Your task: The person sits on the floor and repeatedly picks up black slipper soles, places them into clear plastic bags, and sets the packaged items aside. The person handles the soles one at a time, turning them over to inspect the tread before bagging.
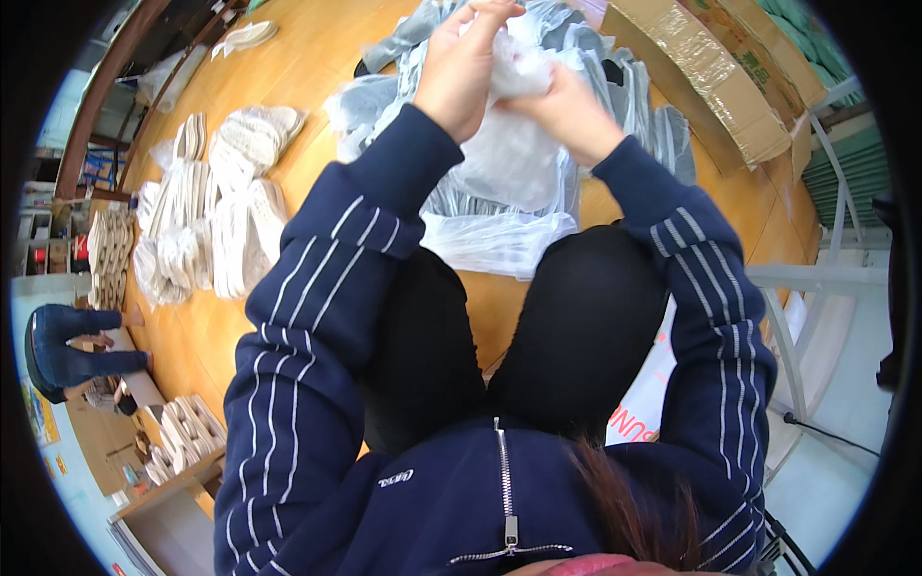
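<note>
A translucent white plastic bag (514,158) stands in front of my knees, its upper part gathered between my hands. My left hand (459,72) is closed at the bag's top left, its fingers bent at the upper edge of the view. From the right, my right hand (567,113) pinches the crumpled plastic just below. What the bag contains is blurred by the film. Around and beneath it lie several grey pieces in clear plastic wrapping (629,106), spread on the floor. A flat clear plastic sheet or bag (499,240) lies nearest my knees.
Pale shoe soles (252,226), many bagged, lie in piles on the tan floor (317,58) at left. An opened cardboard box (706,82) stands at far right, near a grey metal frame (816,276). Another person (77,341) bends over at the left edge. More soles (187,432) stand lower left.
</note>
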